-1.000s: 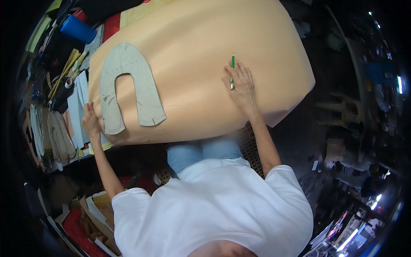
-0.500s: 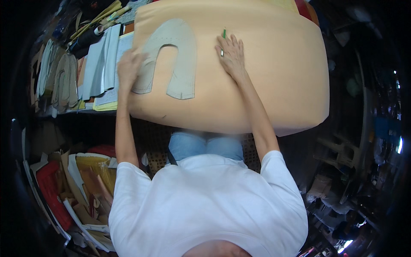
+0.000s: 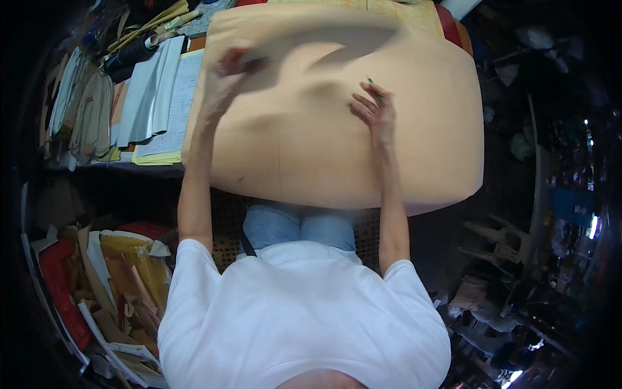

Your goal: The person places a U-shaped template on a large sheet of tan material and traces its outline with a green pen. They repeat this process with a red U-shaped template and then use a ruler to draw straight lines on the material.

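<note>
My left hand is closed on one end of a grey U-shaped pattern piece, lifted off the surface and smeared by motion. Beneath it lies a large peach-coloured sheet, its edges curving down at the front and right. Over the right half of that sheet, my right hand is curled around a slim green pencil, its end sticking out past the fingers. A faint line and a small dark mark show on the sheet near its front edge.
Left of the sheet lie written papers, folded grey-white material, more pattern pieces and a black roll. Lower left, a pile of cardboard and red and yellow scraps stands on the floor. A wooden frame is at the right.
My left hand has raised the pattern piece off the sheet and swung it, its free end turning to the right. My right hand, flat before, has lifted and curled with the pencil.
</note>
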Motion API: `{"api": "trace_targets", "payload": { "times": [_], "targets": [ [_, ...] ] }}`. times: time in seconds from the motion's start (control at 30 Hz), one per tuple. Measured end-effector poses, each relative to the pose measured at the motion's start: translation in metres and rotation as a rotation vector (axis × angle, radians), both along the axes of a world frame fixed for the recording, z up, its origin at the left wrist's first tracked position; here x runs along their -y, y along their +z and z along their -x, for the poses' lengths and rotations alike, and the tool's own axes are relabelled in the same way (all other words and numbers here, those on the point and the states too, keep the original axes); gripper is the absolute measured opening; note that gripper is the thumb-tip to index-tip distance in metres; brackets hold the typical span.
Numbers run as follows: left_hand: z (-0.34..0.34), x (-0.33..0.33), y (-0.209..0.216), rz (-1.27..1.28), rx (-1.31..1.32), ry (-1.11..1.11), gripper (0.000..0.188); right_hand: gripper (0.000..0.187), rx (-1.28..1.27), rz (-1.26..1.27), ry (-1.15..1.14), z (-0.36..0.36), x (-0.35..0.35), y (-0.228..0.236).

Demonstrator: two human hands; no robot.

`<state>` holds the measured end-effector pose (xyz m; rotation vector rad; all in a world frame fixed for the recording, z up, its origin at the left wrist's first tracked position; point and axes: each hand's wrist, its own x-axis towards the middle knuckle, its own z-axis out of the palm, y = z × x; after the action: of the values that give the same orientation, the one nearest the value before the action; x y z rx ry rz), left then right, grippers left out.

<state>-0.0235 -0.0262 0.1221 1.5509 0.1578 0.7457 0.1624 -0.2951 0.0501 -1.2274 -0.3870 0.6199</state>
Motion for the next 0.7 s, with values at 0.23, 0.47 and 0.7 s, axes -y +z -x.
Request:
{"api": "trace_targets", "payload": {
  "times": [0.23, 0.47, 0.7],
  "targets": [
    [-0.057, 0.074, -0.012, -1.044, -0.045, -0.286, 0.037, 0.052, 0.066, -0.150, 0.026, -0.061, 0.095, 0.025],
    [-0.094, -0.064, -0.086, -0.123, -0.171, 0.231, 0.030, 0.038, 0.456, 0.403, -0.417, -0.062, 0.102, 0.003],
    [-0.051, -0.247, -0.131, 0.113, -0.362, 0.584, 0.039, 0.033, 0.755, 0.585, -0.389, -0.081, 0.008, 0.019]
  ]
}}
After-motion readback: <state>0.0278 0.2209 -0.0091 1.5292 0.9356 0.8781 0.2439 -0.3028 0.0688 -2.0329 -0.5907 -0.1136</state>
